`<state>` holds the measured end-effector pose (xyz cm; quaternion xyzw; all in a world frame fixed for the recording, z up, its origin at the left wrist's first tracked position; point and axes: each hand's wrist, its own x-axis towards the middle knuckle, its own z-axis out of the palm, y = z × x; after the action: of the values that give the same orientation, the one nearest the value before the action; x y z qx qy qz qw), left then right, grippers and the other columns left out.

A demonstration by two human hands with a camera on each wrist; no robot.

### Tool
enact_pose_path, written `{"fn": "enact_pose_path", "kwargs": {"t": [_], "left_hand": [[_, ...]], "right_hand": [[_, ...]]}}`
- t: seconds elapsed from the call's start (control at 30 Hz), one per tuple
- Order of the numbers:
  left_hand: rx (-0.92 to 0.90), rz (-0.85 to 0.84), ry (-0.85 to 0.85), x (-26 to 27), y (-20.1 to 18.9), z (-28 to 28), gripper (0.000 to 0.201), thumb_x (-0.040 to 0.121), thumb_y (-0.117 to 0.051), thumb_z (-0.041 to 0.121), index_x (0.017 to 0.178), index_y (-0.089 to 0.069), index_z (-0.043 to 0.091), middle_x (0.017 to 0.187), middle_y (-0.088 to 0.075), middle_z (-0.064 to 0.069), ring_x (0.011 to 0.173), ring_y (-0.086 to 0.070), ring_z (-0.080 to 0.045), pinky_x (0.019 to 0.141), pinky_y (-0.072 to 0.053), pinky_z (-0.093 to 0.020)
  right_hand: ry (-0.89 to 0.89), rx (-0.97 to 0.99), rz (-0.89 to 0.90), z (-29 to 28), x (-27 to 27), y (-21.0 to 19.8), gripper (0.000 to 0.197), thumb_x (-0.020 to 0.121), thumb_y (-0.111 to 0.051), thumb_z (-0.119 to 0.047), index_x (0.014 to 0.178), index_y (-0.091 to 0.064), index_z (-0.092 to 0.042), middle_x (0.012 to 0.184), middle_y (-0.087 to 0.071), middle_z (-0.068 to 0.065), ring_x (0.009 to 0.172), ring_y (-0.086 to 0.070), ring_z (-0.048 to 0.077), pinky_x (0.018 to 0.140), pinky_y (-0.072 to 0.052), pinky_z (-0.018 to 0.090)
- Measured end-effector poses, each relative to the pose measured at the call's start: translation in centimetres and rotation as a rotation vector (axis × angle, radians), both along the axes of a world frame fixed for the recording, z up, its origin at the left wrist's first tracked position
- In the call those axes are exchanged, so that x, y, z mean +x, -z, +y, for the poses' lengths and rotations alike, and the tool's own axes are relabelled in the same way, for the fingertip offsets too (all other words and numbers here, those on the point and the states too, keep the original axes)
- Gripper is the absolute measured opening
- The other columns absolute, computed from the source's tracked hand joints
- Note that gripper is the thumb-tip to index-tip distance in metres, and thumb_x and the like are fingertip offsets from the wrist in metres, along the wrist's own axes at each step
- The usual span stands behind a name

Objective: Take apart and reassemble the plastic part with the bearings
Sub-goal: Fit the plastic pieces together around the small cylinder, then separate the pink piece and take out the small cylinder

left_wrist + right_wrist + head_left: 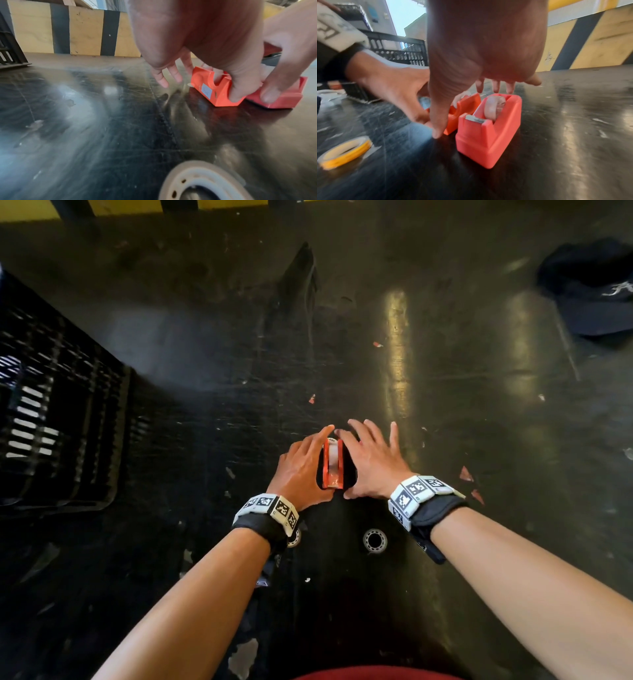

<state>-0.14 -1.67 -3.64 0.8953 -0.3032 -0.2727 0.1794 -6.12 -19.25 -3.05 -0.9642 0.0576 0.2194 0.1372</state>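
The orange plastic part [331, 465] stands on the dark table, split into two halves side by side. My left hand [305, 470] pinches the left half [217, 88] between thumb and index finger. The right half [488, 129] is a trough with a pale round bearing [494, 106] seated in it. My right hand [371, 462] hovers over that half with straight, spread fingers, its thumb [437, 129] reaching down beside it. A loose bearing [375, 540] lies near my right wrist. Another bearing [197, 181] lies partly hidden under my left wrist.
A black slatted crate [51, 412] stands at the left of the table. A dark cap [592, 289] lies at the far right. A yellow ring [346, 150] lies flat on the table at lower left in the right wrist view. Small red scraps [466, 474] dot the surface.
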Motion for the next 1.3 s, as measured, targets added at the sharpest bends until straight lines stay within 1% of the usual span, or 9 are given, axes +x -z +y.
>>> {"fn": "enact_pose_path", "kwargs": {"t": [0.2, 0.37, 0.5, 0.6, 0.77, 0.9, 1.0, 1.17, 1.3], "left_hand": [[0.033, 0.038, 0.002, -0.2, 0.2, -0.1, 0.139, 0.065, -0.093, 0.036, 0.161, 0.008, 0.04, 0.167, -0.026, -0.006, 0.153, -0.028, -0.032, 0.118, -0.032, -0.059], [-0.037, 0.073, -0.012, 0.1, -1.0, -0.5, 0.145, 0.057, -0.096, 0.046, 0.16, 0.008, 0.043, 0.171, -0.014, -0.002, 0.157, -0.016, -0.033, 0.119, -0.025, -0.064], [-0.092, -0.016, 0.015, 0.0, -2.7, -1.6, 0.108, 0.072, -0.087, 0.048, 0.159, -0.025, 0.034, 0.166, -0.028, -0.001, 0.155, -0.022, -0.029, 0.121, -0.03, -0.061], [-0.159, -0.117, 0.08, -0.3, -3.4, -3.0, 0.065, 0.081, -0.08, 0.043, 0.141, -0.056, 0.03, 0.156, -0.044, -0.002, 0.15, -0.031, -0.028, 0.116, -0.036, -0.06], [-0.086, -0.162, 0.199, -1.0, -3.8, -5.5, 0.062, 0.083, -0.078, 0.044, 0.139, -0.058, 0.03, 0.157, -0.041, -0.004, 0.151, -0.028, -0.029, 0.115, -0.033, -0.057], [-0.103, -0.166, 0.187, -1.3, -3.9, -6.0, 0.056, 0.086, -0.077, 0.039, 0.137, -0.059, 0.027, 0.155, -0.044, -0.003, 0.148, -0.032, -0.028, 0.113, -0.038, -0.057], [-0.206, -0.162, 0.165, -1.5, -4.5, -5.7, 0.049, 0.086, -0.077, 0.035, 0.132, -0.06, 0.025, 0.146, -0.056, 0.0, 0.14, -0.045, -0.026, 0.109, -0.044, -0.048], [-0.302, -0.072, 0.077, -1.4, -5.9, -4.0, 0.044, 0.087, -0.079, 0.025, 0.128, -0.062, 0.021, 0.117, -0.073, 0.005, 0.109, -0.067, -0.014, 0.097, -0.053, -0.033], [-0.279, -0.022, 0.004, -1.6, -5.9, -2.3, 0.047, 0.086, -0.081, 0.021, 0.129, -0.062, 0.021, 0.112, -0.072, 0.005, 0.102, -0.067, -0.009, 0.093, -0.056, -0.028]], "right_hand": [[0.092, 0.089, 0.077, -4.3, -1.9, -0.4, 0.143, 0.057, -0.093, -0.056, 0.163, -0.001, -0.033, 0.172, -0.004, 0.002, 0.159, -0.002, 0.032, 0.122, -0.006, 0.069], [0.154, 0.131, 0.05, -5.2, -4.0, 0.7, 0.13, 0.058, -0.092, -0.052, 0.161, -0.016, -0.027, 0.166, -0.03, 0.0, 0.154, -0.024, 0.026, 0.124, -0.011, 0.065], [0.185, 0.2, -0.018, -4.9, -4.5, 0.5, 0.119, 0.058, -0.091, -0.049, 0.155, -0.025, -0.028, 0.155, -0.045, -0.001, 0.147, -0.037, 0.026, 0.124, -0.011, 0.063], [0.172, 0.219, -0.071, -5.0, -4.7, -0.1, 0.118, 0.058, -0.092, -0.051, 0.153, -0.026, -0.03, 0.154, -0.046, -0.002, 0.146, -0.039, 0.026, 0.123, -0.013, 0.063], [0.161, 0.19, -0.108, -5.2, -4.8, -1.6, 0.121, 0.059, -0.087, -0.067, 0.154, -0.024, -0.029, 0.155, -0.045, 0.0, 0.146, -0.038, 0.027, 0.124, -0.014, 0.064], [0.153, 0.189, -0.089, -5.2, -5.0, -2.3, 0.119, 0.06, -0.09, -0.059, 0.154, -0.024, -0.028, 0.155, -0.046, 0.0, 0.146, -0.038, 0.027, 0.124, -0.012, 0.064], [0.173, 0.184, -0.039, -5.5, -4.9, -2.0, 0.118, 0.059, -0.093, -0.049, 0.153, -0.025, -0.028, 0.154, -0.047, -0.001, 0.145, -0.038, 0.028, 0.123, -0.011, 0.064], [0.188, 0.13, 0.025, -5.7, -4.3, -0.3, 0.119, 0.059, -0.095, -0.045, 0.153, -0.024, -0.029, 0.153, -0.05, 0.0, 0.144, -0.042, 0.032, 0.121, -0.017, 0.065], [0.204, 0.136, 0.023, -5.5, -4.5, 0.3, 0.139, 0.057, -0.094, -0.054, 0.162, -0.007, -0.03, 0.169, -0.024, 0.001, 0.154, -0.023, 0.03, 0.122, -0.016, 0.065]]}}
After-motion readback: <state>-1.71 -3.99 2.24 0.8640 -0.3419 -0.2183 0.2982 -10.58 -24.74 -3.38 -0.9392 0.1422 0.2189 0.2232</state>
